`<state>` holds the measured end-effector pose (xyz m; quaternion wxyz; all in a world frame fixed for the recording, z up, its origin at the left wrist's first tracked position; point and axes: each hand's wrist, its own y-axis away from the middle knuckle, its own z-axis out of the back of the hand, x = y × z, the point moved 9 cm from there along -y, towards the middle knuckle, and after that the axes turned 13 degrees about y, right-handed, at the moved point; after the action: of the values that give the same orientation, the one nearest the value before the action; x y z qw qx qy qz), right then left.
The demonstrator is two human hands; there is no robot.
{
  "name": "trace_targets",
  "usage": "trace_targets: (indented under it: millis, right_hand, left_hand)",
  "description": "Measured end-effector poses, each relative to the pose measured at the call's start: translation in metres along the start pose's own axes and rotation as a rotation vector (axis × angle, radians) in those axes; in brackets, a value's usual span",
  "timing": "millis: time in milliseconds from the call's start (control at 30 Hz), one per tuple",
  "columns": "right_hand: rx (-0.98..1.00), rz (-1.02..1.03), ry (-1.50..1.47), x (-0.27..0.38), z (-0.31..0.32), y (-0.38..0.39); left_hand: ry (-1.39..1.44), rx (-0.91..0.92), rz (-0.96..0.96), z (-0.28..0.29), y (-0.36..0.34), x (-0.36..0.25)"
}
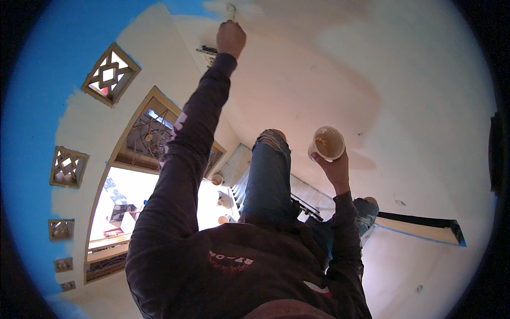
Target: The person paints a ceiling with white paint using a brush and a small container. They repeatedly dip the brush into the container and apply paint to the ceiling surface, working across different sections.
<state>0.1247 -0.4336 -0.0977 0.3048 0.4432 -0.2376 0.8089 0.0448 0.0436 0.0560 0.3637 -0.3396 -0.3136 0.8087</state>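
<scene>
Brush (pixel 230 11): 1, well up and left of the cup (pixel 311 149), at the border of the blue paint (pixel 186 7). Left hand (pixel 231 40) has it, fingers curled tight round the handle, no gap visible; most of the handle is hidden in the fist. Bristle end is small and pale on pale, so can't confirm contact with the surface. Cup: 1, whitish, mouth turned toward the camera, beige residue or paint (pixel 328 142) inside; depth hard to judge. Right hand (pixel 336 169) has it from below, fingers part open, wrapped round its wall; some fingers hidden behind it. Pale surface (pixel 414 133) spreads behind and right of the cup, patchy; wall or ceiling, can't tell. Left of the cup: 5 lattice blocks (pixel 111 74) in a row, the lowest ones small and blurry; 1 large framed opening (pixel 139 127) with curled metalwork, partly covered by the left sleeve (pixel 186 143). Below-left of the cup: at least 2 small round containers (pixel 217 179), washed out by glare, contents unreadable. Knees: 2, torn jeans, one (pixel 271 154) left of the cup, other (pixel 366 208) below-right, partly behind the right sleeve (pixel 346 223). Below-right, further out: 1 dark-edged recess (pixel 425 227). Far right of the cup: 1 dark shape (pixel 495 154), cut off at the lens rim, unidentifiable.
</scene>
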Motion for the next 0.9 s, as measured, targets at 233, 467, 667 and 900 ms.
trace_targets:
  millis: [233, 467, 667, 900]
  right_hand:
    - [-0.040, -0.070, -0.008, -0.013, 0.019, 0.027]
    - [-0.081, -0.087, -0.033, -0.026, 0.032, 0.048]
    - [-0.110, -0.109, -0.080, -0.045, 0.040, 0.055]
    - [-0.096, -0.127, -0.016, -0.046, 0.042, 0.059]
  left_hand:
    - [0.172, -0.005, 0.012, 0.035, 0.044, -0.120]
    - [0.358, 0.100, -0.070, 0.052, 0.072, -0.182]
    - [0.507, 0.310, -0.267, 0.061, 0.064, -0.147]
    - [0.540, 0.360, -0.204, 0.036, -0.010, -0.034]
